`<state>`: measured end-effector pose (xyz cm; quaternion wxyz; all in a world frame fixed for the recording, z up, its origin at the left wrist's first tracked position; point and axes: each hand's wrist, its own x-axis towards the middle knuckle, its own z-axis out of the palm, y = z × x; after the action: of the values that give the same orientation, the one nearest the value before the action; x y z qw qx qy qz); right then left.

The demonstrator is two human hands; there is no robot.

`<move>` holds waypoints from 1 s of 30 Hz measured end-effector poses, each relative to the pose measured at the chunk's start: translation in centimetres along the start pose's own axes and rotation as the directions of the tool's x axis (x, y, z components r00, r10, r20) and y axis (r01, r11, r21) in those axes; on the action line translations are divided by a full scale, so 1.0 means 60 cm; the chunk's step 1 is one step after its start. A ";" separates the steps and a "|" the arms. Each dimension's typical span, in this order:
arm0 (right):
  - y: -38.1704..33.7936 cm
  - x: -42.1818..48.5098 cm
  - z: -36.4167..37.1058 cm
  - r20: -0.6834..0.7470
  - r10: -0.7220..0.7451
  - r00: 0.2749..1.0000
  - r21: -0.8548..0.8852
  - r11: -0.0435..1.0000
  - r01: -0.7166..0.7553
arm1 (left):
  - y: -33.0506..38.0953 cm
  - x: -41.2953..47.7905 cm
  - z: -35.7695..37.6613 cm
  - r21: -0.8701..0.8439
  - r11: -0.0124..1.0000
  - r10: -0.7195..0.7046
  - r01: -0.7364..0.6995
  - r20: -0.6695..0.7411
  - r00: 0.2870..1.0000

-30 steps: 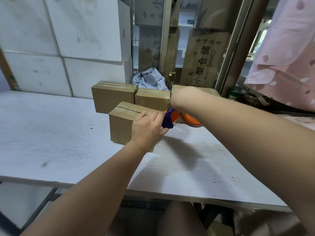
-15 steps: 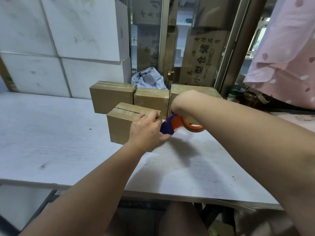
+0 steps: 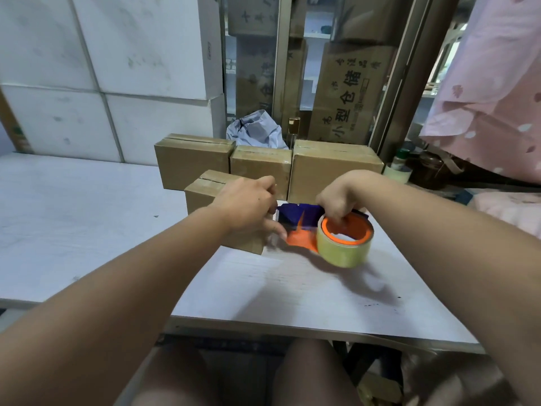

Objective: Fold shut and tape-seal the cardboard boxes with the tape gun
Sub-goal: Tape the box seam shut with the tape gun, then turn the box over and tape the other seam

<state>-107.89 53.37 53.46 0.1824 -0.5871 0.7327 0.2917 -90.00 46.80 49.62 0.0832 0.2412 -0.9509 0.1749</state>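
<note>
A small cardboard box point(image 3: 205, 189) stands closed on the white table point(image 3: 73, 218), a dark seam along its top. My left hand point(image 3: 248, 203) lies over its near right corner, fingers pressed on the side; whether tape is under them I cannot tell. Just right of the box, low over the table, is the orange and blue tape gun point(image 3: 330, 230) with its clear tape roll. My right hand point(image 3: 339, 197) grips it from above. Three more closed boxes form a row behind: left point(image 3: 190, 159), middle point(image 3: 260, 165), right point(image 3: 330, 168).
Large white blocks point(image 3: 117, 68) are stacked at the back left. A crumpled grey bag point(image 3: 257, 130) sits behind the row. Printed cartons lean behind a metal frame point(image 3: 351, 95). Pink cloth point(image 3: 491, 92) hangs at the right, with jars point(image 3: 401, 165) below it. My knees are under the table's near edge.
The tape gun has come down off the box's right end and moved toward me and right, now showing its roll. My left hand slid from the top onto the box's side.
</note>
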 end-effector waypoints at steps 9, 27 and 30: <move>0.029 0.030 0.066 0.171 -0.290 0.942 0.661 0.743 0.109 | -0.020 -0.008 -0.021 -0.425 0.904 -0.027 0.050 0.058 0.998; 0.098 0.010 0.153 -0.070 -0.296 0.953 0.971 0.199 0.133 | 0.043 0.006 0.024 -0.694 0.572 -0.668 0.436 -0.086 0.739; 0.098 0.007 0.156 -0.109 -0.324 0.940 0.990 0.051 0.132 | 0.041 0.008 0.033 -0.587 0.680 -0.609 0.439 -0.119 0.784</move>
<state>-114.39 59.89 47.32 0.6239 -0.3963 0.6182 -0.2675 -91.74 47.90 47.18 0.3390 0.4440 -0.8245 -0.0905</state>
